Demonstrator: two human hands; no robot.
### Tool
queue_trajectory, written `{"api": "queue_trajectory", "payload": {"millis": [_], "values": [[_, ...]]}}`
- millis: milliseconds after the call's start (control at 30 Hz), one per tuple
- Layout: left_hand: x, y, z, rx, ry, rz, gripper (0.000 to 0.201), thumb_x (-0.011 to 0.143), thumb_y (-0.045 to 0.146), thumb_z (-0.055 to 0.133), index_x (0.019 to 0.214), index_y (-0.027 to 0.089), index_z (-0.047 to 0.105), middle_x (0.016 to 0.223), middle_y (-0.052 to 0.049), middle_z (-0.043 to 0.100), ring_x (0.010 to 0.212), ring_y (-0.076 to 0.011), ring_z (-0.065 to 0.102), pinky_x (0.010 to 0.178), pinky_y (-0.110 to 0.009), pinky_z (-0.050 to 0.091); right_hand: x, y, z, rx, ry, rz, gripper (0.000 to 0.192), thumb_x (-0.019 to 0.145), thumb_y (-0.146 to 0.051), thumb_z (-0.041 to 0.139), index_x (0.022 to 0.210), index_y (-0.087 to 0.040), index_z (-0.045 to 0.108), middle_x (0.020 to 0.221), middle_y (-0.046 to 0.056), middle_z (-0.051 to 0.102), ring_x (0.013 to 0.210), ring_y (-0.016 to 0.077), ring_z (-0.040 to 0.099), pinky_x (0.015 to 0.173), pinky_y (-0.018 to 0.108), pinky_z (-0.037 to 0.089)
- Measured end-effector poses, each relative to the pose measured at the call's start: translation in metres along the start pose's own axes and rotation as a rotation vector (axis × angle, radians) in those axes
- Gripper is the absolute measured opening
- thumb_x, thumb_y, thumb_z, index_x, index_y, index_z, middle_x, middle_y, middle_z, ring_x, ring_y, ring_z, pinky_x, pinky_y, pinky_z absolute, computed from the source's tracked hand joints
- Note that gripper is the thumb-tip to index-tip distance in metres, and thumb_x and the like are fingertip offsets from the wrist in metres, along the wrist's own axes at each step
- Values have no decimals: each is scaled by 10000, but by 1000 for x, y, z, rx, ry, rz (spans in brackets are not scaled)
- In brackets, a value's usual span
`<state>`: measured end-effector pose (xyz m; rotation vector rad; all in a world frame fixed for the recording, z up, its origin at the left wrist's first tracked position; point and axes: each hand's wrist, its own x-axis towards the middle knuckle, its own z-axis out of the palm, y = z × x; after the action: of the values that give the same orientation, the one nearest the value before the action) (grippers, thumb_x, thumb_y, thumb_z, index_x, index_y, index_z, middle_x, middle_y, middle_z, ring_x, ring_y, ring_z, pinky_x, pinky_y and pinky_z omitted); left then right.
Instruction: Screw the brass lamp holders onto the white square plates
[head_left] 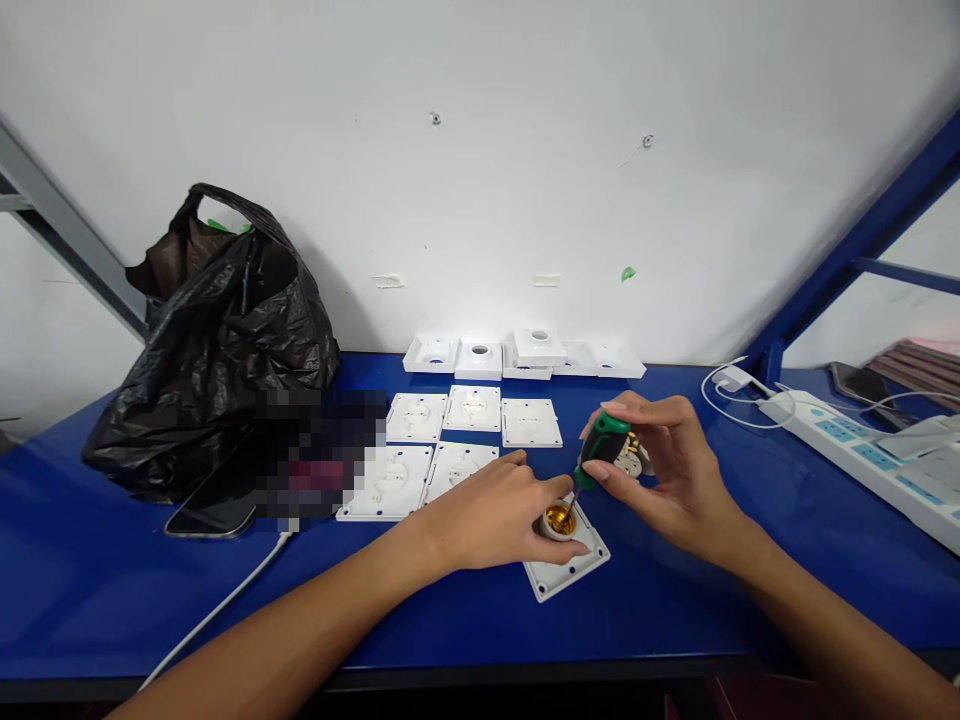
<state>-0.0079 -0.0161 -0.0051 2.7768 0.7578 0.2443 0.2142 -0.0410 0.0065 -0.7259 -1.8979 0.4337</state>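
Note:
My right hand [667, 470] grips a green and black screwdriver [602, 450], tilted, its shaft reaching down into a lamp socket [559, 519] with a brass-coloured inside. The socket stands on a square white base plate [574, 574] on the blue table. Around the socket's rim, the thumb and fingers of my left hand [517, 510] are closed, holding it against the plate. Behind the screwdriver, partly hidden by my right hand, sit small white and brass-coloured parts [631, 458]. The screwdriver's tip is hidden inside the socket.
Several white square plates [472, 408] lie left of the work, with white box-shaped covers [478, 358] along the wall. At the left are a black plastic bag [232, 330] and a phone [214, 505] near a white cable [217, 610]. A power strip [862, 450] lies right.

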Motion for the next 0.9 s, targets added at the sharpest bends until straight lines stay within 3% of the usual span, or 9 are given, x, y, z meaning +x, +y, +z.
{"api": "queue_trajectory", "payload": {"millis": [100,200,400,533,900], "values": [[0,0,0,-13,-5,16,413,964,618,686,971,208,632,674,13,672,721,-241,658,839,-370,507,0,-4,-1,-12,-46,9,502,971,-158,698,1401,-365,542,1137,43,672,1050,238,699,859,445,623],[0,-1,-1,-38,-5,50,409,973,620,682,923,220,614,598,33,622,684,-235,639,834,-364,494,1,-6,-1,15,-16,-32,514,957,-127,698,1395,-353,553,1083,38,681,1003,237,704,806,433,628],[-2,-3,-3,-39,81,133,396,991,601,684,1021,210,629,748,9,672,715,-208,642,903,-367,464,3,-4,2,-4,192,-191,542,883,-113,758,1353,-345,617,1026,26,661,873,230,688,742,455,603],[-3,-4,-3,-32,111,169,370,1003,562,688,1076,204,633,810,-5,696,775,-212,650,919,-381,443,2,-8,4,-38,289,-212,514,874,-166,774,1329,-356,632,1030,28,672,854,240,703,728,471,626],[-4,-4,0,-71,141,145,350,1001,552,694,1124,227,651,824,12,707,785,-203,682,1050,-430,442,-3,-3,5,-1,179,-251,653,863,-112,796,1427,-361,579,1098,56,736,926,273,742,712,498,661]]}}
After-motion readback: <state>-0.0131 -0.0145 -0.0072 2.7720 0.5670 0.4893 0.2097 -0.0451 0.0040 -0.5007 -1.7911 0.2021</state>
